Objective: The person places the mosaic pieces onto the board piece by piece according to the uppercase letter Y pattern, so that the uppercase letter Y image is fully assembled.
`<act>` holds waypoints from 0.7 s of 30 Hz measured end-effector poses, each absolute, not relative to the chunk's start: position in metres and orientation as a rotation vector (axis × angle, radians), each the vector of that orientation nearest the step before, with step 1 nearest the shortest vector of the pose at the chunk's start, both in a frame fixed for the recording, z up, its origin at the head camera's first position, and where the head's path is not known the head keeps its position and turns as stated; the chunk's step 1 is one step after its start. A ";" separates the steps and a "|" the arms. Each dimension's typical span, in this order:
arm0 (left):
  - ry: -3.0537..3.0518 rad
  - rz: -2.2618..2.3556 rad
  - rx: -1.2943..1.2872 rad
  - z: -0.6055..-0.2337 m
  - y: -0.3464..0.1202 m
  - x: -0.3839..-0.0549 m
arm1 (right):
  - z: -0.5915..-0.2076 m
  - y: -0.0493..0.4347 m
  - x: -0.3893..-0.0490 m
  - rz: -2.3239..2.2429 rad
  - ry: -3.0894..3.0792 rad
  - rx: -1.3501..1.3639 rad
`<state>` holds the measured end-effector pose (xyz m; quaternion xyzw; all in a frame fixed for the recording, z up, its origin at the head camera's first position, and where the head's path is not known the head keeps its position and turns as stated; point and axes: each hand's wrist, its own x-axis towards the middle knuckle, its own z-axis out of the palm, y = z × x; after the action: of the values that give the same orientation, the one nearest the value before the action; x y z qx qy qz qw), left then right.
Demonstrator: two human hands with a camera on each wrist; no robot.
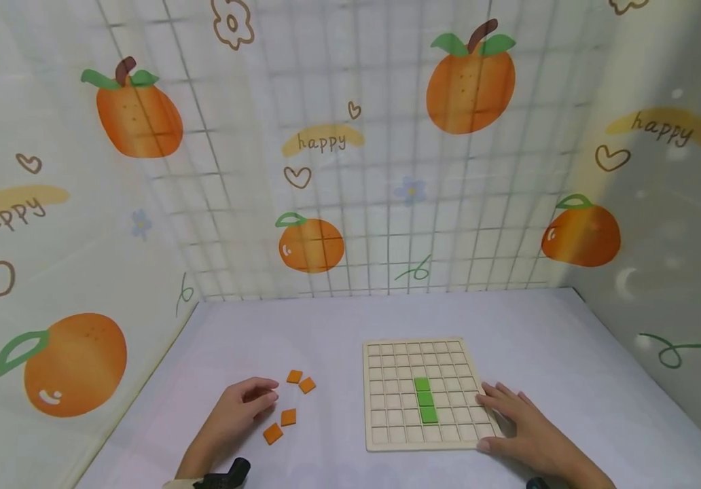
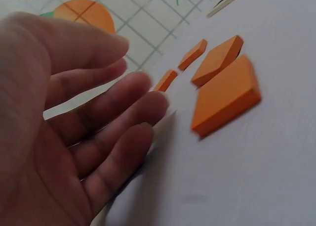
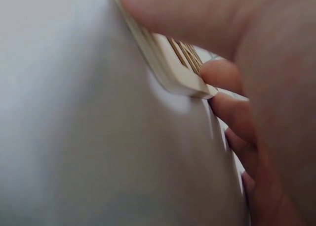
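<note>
My left hand (image 1: 243, 407) hovers just left of several orange square tiles (image 1: 273, 433), its fingers loosely bent and holding nothing. In the left wrist view, the orange tiles (image 2: 224, 97) lie flat on the table, apart from the fingertips (image 2: 158, 105). A pale wooden grid board (image 1: 396, 414) lies right of centre, with 3 green tiles (image 1: 424, 399) in a column inside its cells. My right hand (image 1: 522, 424) holds the board's near right corner, thumb at the front edge and fingers on the right side. That corner of the board (image 3: 185, 82) appears between thumb and fingers in the right wrist view.
A white table (image 1: 326, 319) bears everything. Behind it and at both sides hang pale curtains (image 1: 381, 224) printed with oranges, and a wire grid shows through at the back. The orange tiles lie in two loose pairs left of the board.
</note>
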<state>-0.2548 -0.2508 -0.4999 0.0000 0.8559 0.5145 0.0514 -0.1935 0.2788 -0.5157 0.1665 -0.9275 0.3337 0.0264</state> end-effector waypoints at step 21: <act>2.543 1.255 0.327 -0.492 -0.273 -0.242 | -0.512 0.277 -0.195 1.049 -2.900 0.497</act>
<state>-0.2418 -0.2732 -0.4924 0.1134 0.8816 0.4352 0.1431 -0.1948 0.2771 -0.5122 0.1590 -0.9284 0.3358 0.0091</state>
